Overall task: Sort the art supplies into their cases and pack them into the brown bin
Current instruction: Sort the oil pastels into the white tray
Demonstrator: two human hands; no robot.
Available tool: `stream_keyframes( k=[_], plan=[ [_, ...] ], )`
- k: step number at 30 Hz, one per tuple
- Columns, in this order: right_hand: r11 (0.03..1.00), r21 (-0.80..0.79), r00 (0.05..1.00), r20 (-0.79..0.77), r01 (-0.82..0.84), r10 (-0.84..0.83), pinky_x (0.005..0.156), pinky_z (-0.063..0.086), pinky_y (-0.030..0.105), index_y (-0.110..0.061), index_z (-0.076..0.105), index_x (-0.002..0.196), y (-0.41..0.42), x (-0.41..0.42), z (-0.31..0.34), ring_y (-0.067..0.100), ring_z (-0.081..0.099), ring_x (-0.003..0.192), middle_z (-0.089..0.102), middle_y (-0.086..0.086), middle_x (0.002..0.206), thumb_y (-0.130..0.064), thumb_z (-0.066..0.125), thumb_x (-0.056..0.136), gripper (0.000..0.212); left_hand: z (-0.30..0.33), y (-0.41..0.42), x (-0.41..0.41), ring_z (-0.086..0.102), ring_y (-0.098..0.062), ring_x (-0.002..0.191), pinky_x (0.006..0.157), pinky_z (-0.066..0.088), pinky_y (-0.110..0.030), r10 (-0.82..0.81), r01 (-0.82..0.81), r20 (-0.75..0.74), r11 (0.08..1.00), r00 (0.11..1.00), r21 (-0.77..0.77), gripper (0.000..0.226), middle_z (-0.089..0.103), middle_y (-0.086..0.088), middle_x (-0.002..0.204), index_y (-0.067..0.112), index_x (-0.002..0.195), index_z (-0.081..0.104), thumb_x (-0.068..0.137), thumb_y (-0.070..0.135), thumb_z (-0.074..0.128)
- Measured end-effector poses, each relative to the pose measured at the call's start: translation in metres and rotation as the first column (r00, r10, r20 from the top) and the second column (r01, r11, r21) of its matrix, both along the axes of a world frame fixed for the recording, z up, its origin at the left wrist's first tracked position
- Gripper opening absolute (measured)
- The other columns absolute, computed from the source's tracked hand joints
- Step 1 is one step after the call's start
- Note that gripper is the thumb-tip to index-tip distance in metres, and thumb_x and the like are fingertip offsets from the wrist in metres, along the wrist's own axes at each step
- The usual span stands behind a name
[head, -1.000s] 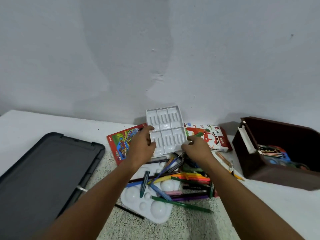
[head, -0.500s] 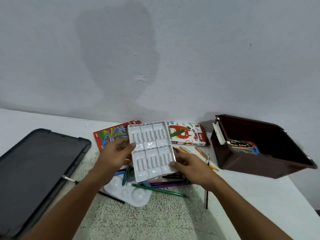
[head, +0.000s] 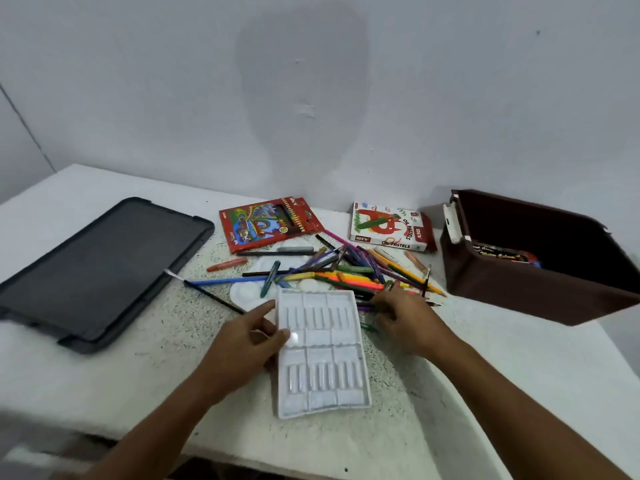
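Note:
A white plastic insert tray with ribbed slots lies flat on the table near its front edge. My left hand holds its left rim, thumb on top. My right hand is off the tray, its bent fingers resting among the loose pens and pencils at the near edge of the pile; whether they grip one is unclear. The brown bin stands open at the right with some packs inside. An oil pastels box and a red pencil box lie by the wall.
A dark grey lid lies at the left. A white paint palette sits half under the pile, and an orange crayon lies apart to its left. The table's front edge runs just below the tray.
The tray came down from in front of the boxes to the table near me. My right hand let go of it and moved to the pen pile. The view tilted down.

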State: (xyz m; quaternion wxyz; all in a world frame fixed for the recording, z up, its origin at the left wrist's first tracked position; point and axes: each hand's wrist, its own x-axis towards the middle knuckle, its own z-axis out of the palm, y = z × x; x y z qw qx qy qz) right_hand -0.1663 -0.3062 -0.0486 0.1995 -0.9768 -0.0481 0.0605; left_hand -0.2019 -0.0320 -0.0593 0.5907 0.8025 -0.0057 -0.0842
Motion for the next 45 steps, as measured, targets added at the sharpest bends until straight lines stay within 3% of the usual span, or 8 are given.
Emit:
stream_keyframes(
  k=[7,14,18,28,38,40,42,45],
  plan=[
    [0.997,-0.050,0.991,0.119,0.060,-0.054,0.086,0.046,0.036,-0.019,0.060,0.123,-0.004,-0.003,-0.016,0.027,0.053,0.107,0.054,0.006,0.115,-0.014,0.056,0.092,0.032,-0.027,-0.003,-0.023,0.067,-0.010,0.057,0.058,0.051,-0.017,-0.106,0.097,0.138,0.993,0.985,0.073,0.073,0.065,0.002,0.075,0.039,0.139,0.028,0.085,0.010,0.069],
    [0.984,0.030,0.969,0.169,0.177,-0.180,0.070,0.041,0.029,-0.023,0.065,0.112,-0.015,0.008,-0.019,0.027,0.057,0.091,0.061,0.010,0.106,-0.015,0.054,0.094,0.023,-0.040,-0.018,-0.014,0.044,-0.002,0.043,0.051,0.043,-0.016,-0.065,0.012,0.416,0.991,0.907,0.130,0.039,0.050,0.008,0.060,0.028,0.120,0.062,0.082,0.020,0.063],
    [0.969,-0.023,0.956,0.173,0.246,-0.239,0.080,0.045,0.033,-0.020,0.064,0.113,-0.027,0.014,-0.015,0.032,0.057,0.099,0.061,0.012,0.107,-0.008,0.055,0.090,0.028,-0.045,-0.030,-0.007,0.038,-0.009,0.043,0.049,0.042,-0.025,-0.102,0.001,0.520,0.982,0.848,0.191,0.028,0.043,0.005,0.052,0.020,0.108,0.068,0.081,0.018,0.064],
    [0.971,-0.238,0.980,0.196,0.012,0.036,0.076,0.048,0.037,-0.028,0.064,0.116,-0.033,0.010,-0.014,0.031,0.052,0.105,0.054,0.007,0.112,-0.014,0.064,0.087,0.033,-0.054,-0.025,-0.004,0.044,-0.004,0.050,0.057,0.039,-0.012,-0.116,-0.010,0.576,0.978,0.809,0.211,0.019,0.051,0.005,0.056,0.017,0.096,0.073,0.078,0.017,0.068],
    [0.839,-0.526,0.817,0.420,-0.137,0.396,0.052,0.030,0.027,-0.016,0.067,0.110,-0.046,0.007,-0.019,0.033,0.059,0.087,0.059,0.012,0.099,-0.009,0.078,0.075,0.037,-0.058,-0.025,-0.004,0.046,-0.010,0.047,0.054,0.044,-0.020,-0.071,-0.034,0.545,0.983,0.835,0.181,0.017,0.055,0.001,0.056,0.017,0.088,0.071,0.076,0.007,0.077],
    [0.879,-0.457,0.790,0.485,-0.138,0.376,0.056,0.038,0.028,-0.011,0.065,0.109,-0.043,0.007,-0.017,0.033,0.058,0.090,0.061,0.012,0.103,-0.012,0.073,0.082,0.028,-0.058,-0.024,-0.004,0.046,-0.012,0.047,0.053,0.045,-0.022,-0.071,-0.030,0.542,0.984,0.837,0.175,0.017,0.055,-0.001,0.056,0.016,0.089,0.071,0.076,0.007,0.077],
    [0.981,-0.165,0.845,0.507,-0.099,0.171,0.065,0.043,0.029,-0.012,0.062,0.108,-0.029,0.001,-0.006,0.023,0.057,0.091,0.063,0.005,0.100,-0.019,0.062,0.092,0.017,-0.059,-0.024,-0.004,0.047,-0.012,0.046,0.053,0.046,-0.023,-0.064,-0.028,0.543,0.987,0.837,0.160,0.017,0.055,-0.002,0.056,0.016,0.088,0.071,0.076,0.007,0.077],
    [0.948,0.308,0.952,0.255,0.084,-0.168,0.058,0.046,0.024,-0.018,0.062,0.100,-0.006,-0.013,0.010,0.008,0.060,0.069,0.066,-0.007,0.078,-0.027,0.060,0.094,0.011,-0.059,-0.024,-0.004,0.048,-0.012,0.045,0.052,0.046,-0.023,-0.059,-0.031,0.545,0.988,0.837,0.154,0.016,0.054,-0.001,0.054,0.014,0.088,0.071,0.075,0.007,0.078]
  ],
)
